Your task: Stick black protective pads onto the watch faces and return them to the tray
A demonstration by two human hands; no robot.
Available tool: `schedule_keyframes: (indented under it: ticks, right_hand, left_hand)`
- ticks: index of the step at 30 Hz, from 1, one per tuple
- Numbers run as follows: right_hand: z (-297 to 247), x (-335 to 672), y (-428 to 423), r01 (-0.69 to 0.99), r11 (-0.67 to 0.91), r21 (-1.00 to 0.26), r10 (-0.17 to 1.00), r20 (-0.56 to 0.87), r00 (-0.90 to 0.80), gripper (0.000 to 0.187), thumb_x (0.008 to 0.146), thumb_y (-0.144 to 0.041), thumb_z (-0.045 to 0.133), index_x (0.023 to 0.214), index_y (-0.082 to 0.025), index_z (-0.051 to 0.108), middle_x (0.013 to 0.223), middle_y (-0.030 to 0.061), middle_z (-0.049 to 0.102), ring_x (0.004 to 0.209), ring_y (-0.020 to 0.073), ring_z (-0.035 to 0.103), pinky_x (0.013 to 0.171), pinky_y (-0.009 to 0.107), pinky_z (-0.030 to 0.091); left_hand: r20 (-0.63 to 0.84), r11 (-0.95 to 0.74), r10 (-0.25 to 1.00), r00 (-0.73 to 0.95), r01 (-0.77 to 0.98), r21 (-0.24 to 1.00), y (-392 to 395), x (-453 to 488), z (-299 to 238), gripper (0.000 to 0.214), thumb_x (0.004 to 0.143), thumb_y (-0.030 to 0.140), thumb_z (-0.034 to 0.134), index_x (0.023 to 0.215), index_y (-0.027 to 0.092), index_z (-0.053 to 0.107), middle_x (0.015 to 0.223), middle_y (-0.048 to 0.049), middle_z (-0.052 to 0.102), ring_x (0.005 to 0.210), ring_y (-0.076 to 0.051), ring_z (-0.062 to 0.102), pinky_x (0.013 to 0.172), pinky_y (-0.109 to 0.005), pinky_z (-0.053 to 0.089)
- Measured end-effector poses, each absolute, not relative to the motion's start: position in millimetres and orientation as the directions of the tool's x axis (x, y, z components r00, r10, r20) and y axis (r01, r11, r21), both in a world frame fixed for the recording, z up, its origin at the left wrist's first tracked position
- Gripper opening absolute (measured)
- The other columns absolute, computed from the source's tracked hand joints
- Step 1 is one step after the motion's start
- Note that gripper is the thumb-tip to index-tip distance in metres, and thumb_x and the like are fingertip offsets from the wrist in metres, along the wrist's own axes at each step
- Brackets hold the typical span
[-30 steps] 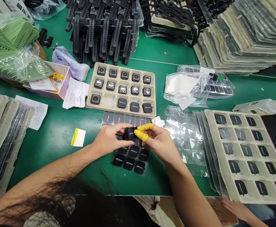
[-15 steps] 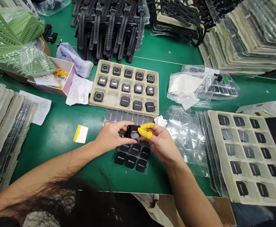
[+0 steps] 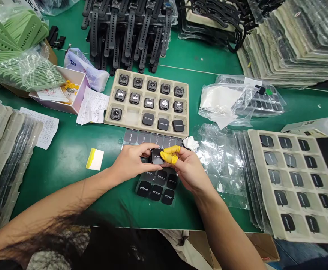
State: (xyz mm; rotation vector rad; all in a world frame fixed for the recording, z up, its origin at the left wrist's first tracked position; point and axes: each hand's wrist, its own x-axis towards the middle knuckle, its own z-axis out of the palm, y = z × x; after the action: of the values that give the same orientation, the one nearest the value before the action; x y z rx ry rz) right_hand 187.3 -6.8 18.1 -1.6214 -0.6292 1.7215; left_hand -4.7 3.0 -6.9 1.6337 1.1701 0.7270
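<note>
Between my hands is a black square smartwatch body [image 3: 156,156] with white lettering on its dark front. My left hand [image 3: 131,160] grips it by its edges with thumb and fingers. Yellow finger cots cover the thumb and a finger of my right hand [image 3: 184,165], which pinch the right edge of the watch's front film. Below lies a clear sheet of black lettered screen films [image 3: 156,192]; a similar sheet [image 3: 131,136] shows just above my hands. Beyond it, a beige tray [image 3: 186,123] holds several watch bodies, some lens side up, three lettered side up, with one bare pocket in its front row.
At right, a beige tray [image 3: 321,227] of watch bodies tops a tray stack, beside clear plastic sheets [image 3: 222,176]. Black straps [image 3: 130,33] hang at the back; green straps [image 3: 20,63] lie over a box at left. A yellow-edged white pad [image 3: 96,159] lies near my left forearm.
The watch body and both hands have shifted very slightly to the left. My right thumb and finger still press at its right edge; the view has moved a little.
</note>
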Motion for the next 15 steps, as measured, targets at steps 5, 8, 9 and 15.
schedule_keyframes:
  ticks: [5, 8, 9, 15]
  right_hand:
    - [19.4, 187.3, -6.6, -0.148, -0.651, -0.744, 0.751, -0.66, 0.012, 0.042, 0.045, -0.032, 0.097, 0.076, -0.019, 0.072, 0.077, -0.0002, 0.066, 0.067, 0.012, 0.063, 0.062, 0.024, 0.057]
    - [19.1, 187.6, -6.9, -0.15, -0.654, -0.741, 0.749, -0.663, 0.011, 0.043, 0.046, -0.035, 0.097, 0.076, -0.018, 0.072, 0.079, 0.0, 0.067, 0.069, 0.0117, 0.063, 0.064, 0.024, 0.057]
    - [18.8, 187.8, -7.1, -0.15, -0.654, -0.742, 0.749, -0.662, 0.01, 0.043, 0.047, -0.036, 0.097, 0.077, -0.018, 0.072, 0.08, 0.0002, 0.067, 0.07, 0.0117, 0.063, 0.065, 0.024, 0.057]
    - [18.4, 188.3, -7.5, -0.142, -0.653, -0.743, 0.751, -0.661, 0.006, 0.041, 0.051, -0.037, 0.095, 0.079, -0.018, 0.072, 0.083, 0.0011, 0.068, 0.071, 0.0121, 0.063, 0.066, 0.025, 0.057]
  left_hand:
    - [-0.065, -0.068, 0.933, 0.355, 0.35, 0.934, 3.2, -4.6, -7.0, 0.055, 0.065, 0.035, 0.089, 0.116, 0.021, 0.073, 0.085, 0.0, 0.078, 0.076, -0.016, 0.074, 0.081, -0.027, 0.062]
    - [-0.063, -0.077, 0.934, 0.351, 0.37, 0.926, 2.5, -4.9, -6.6, 0.055, 0.066, 0.036, 0.089, 0.116, 0.021, 0.073, 0.083, 0.0, 0.077, 0.076, -0.016, 0.074, 0.081, -0.027, 0.061]
    - [-0.058, -0.083, 0.934, 0.353, 0.372, 0.924, 2.4, -5.0, -6.4, 0.055, 0.066, 0.036, 0.089, 0.116, 0.021, 0.073, 0.083, -0.0001, 0.077, 0.076, -0.016, 0.074, 0.081, -0.027, 0.061]
    - [-0.032, -0.109, 0.936, 0.35, 0.376, 0.92, 2.8, -5.0, -6.5, 0.057, 0.065, 0.036, 0.09, 0.116, 0.019, 0.073, 0.082, -0.0008, 0.077, 0.074, -0.015, 0.074, 0.079, -0.026, 0.061]
